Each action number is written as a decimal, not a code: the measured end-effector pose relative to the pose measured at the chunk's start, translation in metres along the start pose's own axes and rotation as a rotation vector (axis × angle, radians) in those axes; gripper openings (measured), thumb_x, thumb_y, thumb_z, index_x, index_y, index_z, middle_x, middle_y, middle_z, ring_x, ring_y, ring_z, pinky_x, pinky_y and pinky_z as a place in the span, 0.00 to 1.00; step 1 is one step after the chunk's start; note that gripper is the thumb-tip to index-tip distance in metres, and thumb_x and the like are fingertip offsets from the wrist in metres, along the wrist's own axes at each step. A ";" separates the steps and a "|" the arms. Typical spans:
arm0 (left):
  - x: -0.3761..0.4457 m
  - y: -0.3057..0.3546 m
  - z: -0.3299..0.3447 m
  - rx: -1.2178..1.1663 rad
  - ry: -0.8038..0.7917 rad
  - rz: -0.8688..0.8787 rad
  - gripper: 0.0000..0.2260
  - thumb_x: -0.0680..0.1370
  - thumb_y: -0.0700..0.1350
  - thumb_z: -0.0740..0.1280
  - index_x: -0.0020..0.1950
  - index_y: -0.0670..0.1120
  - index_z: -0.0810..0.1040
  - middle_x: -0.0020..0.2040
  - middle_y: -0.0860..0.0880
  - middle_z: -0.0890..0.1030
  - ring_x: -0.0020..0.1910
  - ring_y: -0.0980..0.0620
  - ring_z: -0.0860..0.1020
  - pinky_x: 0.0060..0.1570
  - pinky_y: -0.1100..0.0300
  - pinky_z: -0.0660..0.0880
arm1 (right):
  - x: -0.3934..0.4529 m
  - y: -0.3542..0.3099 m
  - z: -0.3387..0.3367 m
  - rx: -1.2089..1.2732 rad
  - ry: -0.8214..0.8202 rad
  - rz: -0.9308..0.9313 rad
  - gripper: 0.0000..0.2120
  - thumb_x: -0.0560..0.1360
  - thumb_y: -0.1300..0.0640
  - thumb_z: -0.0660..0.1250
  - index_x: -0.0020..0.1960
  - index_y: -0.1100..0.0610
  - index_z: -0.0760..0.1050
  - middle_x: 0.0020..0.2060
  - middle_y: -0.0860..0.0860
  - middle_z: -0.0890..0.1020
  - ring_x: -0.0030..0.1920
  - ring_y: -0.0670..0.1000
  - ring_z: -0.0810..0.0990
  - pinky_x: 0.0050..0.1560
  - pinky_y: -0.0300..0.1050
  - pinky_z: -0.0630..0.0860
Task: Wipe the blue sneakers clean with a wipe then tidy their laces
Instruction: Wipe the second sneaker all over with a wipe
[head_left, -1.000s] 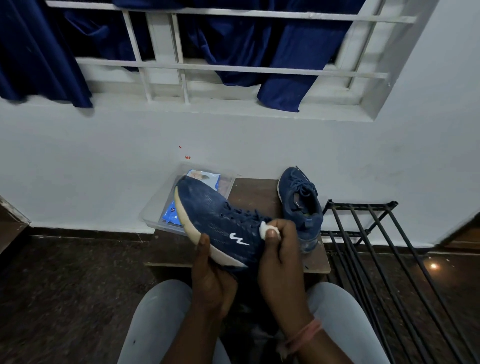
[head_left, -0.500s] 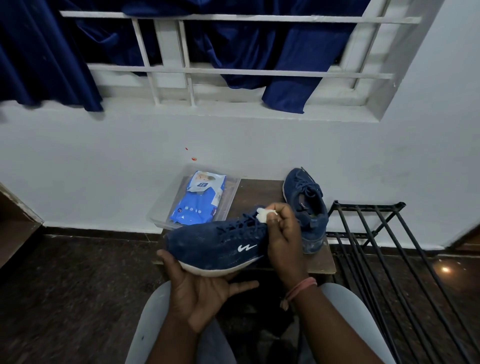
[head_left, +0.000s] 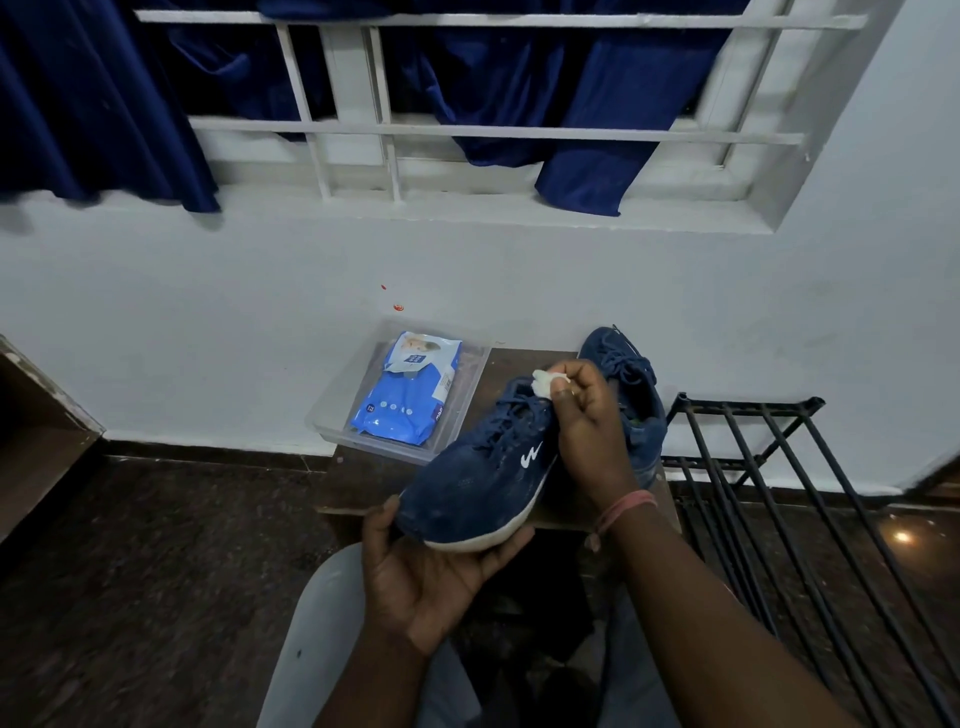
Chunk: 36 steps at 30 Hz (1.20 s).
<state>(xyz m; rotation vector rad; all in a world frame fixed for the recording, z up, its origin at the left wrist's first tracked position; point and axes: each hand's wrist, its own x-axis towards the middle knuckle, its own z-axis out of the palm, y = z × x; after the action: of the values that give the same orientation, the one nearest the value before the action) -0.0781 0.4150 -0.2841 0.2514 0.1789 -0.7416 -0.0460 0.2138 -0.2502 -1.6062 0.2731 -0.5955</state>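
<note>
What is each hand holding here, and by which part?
The left hand cradles a blue sneaker under its toe end and sole. The right hand pinches a crumpled white wipe in its fingertips.

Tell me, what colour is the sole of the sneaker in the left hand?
White, under a dark blue upper; the sole shows in the head view.
</note>
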 end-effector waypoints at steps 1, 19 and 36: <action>0.000 -0.002 0.000 0.005 0.002 -0.007 0.31 0.72 0.57 0.64 0.72 0.44 0.74 0.73 0.35 0.73 0.70 0.25 0.71 0.68 0.23 0.60 | -0.005 -0.001 -0.001 -0.072 0.042 -0.031 0.07 0.84 0.62 0.60 0.52 0.52 0.74 0.48 0.52 0.83 0.47 0.47 0.81 0.50 0.46 0.77; 0.008 -0.003 -0.012 0.104 0.067 0.008 0.18 0.72 0.43 0.68 0.59 0.36 0.84 0.54 0.38 0.85 0.49 0.41 0.86 0.47 0.49 0.84 | -0.117 0.008 0.032 -0.784 -0.093 -0.361 0.08 0.79 0.61 0.68 0.58 0.57 0.81 0.46 0.52 0.77 0.47 0.52 0.77 0.49 0.49 0.76; 0.013 -0.004 -0.019 0.143 0.037 0.009 0.23 0.55 0.39 0.83 0.49 0.36 0.86 0.43 0.41 0.85 0.42 0.45 0.85 0.42 0.53 0.84 | -0.133 0.008 0.038 -0.623 -0.232 -0.309 0.04 0.81 0.59 0.67 0.52 0.53 0.80 0.44 0.46 0.77 0.45 0.42 0.76 0.47 0.33 0.72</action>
<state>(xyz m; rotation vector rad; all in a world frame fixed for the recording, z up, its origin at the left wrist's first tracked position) -0.0732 0.4094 -0.3058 0.4019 0.1602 -0.7422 -0.1357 0.3129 -0.2879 -2.3277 0.0308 -0.5806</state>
